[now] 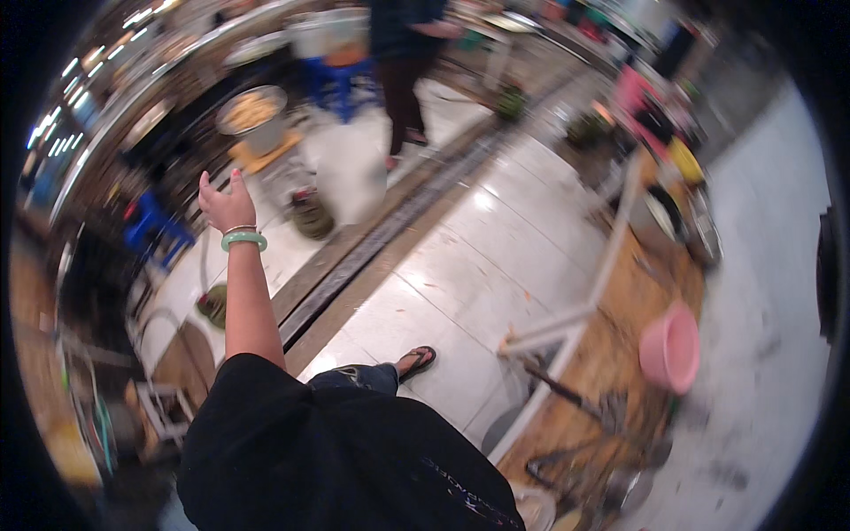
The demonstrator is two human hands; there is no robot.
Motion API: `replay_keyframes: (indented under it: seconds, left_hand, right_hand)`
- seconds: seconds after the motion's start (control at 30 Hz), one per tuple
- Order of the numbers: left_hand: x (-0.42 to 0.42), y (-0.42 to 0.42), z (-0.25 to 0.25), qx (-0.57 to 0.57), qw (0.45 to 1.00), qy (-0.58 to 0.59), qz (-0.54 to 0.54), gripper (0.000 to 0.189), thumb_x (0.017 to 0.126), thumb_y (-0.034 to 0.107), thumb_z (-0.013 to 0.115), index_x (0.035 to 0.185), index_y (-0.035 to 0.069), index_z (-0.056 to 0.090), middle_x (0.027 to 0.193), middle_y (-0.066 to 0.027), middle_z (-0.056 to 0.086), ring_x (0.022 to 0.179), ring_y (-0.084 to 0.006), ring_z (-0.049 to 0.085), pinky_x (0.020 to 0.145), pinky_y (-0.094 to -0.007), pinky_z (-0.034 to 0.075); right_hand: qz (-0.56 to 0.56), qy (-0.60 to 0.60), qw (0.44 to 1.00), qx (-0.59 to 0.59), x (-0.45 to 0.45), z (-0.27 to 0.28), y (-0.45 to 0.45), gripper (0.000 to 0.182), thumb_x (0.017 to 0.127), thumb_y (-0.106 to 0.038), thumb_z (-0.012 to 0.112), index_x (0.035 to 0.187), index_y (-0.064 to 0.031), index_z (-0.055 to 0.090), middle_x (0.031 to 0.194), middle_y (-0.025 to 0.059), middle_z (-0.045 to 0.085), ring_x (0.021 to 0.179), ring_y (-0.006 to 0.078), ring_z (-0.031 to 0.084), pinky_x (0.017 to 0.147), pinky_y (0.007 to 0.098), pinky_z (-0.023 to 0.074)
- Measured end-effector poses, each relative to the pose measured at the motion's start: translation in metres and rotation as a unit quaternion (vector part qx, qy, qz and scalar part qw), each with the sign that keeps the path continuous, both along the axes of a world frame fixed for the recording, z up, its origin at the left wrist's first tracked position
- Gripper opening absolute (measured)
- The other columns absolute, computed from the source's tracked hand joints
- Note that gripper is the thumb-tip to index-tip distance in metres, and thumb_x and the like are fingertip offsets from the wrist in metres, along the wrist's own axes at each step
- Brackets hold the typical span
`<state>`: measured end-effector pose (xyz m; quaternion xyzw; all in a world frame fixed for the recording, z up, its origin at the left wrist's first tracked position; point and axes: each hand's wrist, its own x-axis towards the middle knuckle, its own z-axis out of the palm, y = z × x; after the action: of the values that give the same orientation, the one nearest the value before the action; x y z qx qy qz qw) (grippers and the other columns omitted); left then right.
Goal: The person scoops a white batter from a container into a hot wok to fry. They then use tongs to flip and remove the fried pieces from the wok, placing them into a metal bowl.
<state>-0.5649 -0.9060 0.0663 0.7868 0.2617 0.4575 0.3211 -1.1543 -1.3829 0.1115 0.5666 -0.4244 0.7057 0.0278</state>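
My left hand [227, 202] is stretched out ahead with its fingers apart and nothing in it. A pale green bangle [244, 241] circles that wrist. Beyond the fingers stands a metal pot [262, 138] with yellowish pieces of food in it, on a yellow support [269, 156]. To the right of the hand, on the floor, is a dark green rounded object [313, 218], too blurred to name. My right hand is out of view.
A floor drain channel [392, 229] crosses the white tiles. Right of me runs a wooden table [597, 332] with a pink plastic tub [667, 348] and metal utensils. A person [405, 73] stands ahead near a blue plastic stool [340, 83]. Another blue stool [156, 229] is at left.
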Motion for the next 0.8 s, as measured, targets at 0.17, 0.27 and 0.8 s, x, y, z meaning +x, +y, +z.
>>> replay_keyframes:
  seconds: [0.17, 0.27, 0.8]
  left_hand:
    - [-0.108, 0.176, 0.091, -0.165, 0.933, -0.319, -0.014, 0.03, 0.091, 0.034, 0.055, 0.08, 0.008, 0.049, 0.064, 0.0015, 0.045, 0.052, -0.0076, 0.043, 0.047, -0.0225, 0.037]
    - [-0.158, 0.238, 0.152, -0.127, 0.866, -0.482, -0.048, 0.029, 0.092, 0.032, 0.054, 0.074, 0.011, 0.046, 0.057, 0.0031, 0.04, 0.045, -0.0048, 0.033, 0.04, -0.0202, 0.027]
    - [-0.208, 0.426, 0.192, 0.227, 0.8, -0.403, 0.382, 0.048, 0.093, 0.036, 0.041, 0.059, 0.003, 0.046, 0.056, -0.0049, 0.048, 0.052, -0.0168, 0.046, 0.049, -0.0259, 0.037]
  right_hand:
    - [0.159, -0.07, 0.983, 0.054, 0.178, -0.027, -0.019, 0.031, 0.09, -0.026, 0.056, 0.092, 0.0049, 0.052, 0.081, 0.0145, 0.054, 0.076, 0.0249, 0.052, 0.071, 0.0374, 0.0443]
    - [0.226, -0.084, 0.967, 0.077, 0.288, -0.031, 0.002, 0.034, 0.091, -0.029, 0.054, 0.086, 0.0043, 0.053, 0.075, 0.0129, 0.052, 0.07, 0.0236, 0.05, 0.065, 0.0368, 0.0434]
    - [0.551, -0.141, 0.8, 0.191, 0.727, -0.035, 0.318, 0.049, 0.097, -0.036, 0.041, 0.059, -0.0055, 0.04, 0.054, 0.0014, 0.034, 0.049, 0.0131, 0.034, 0.044, 0.0263, 0.031]
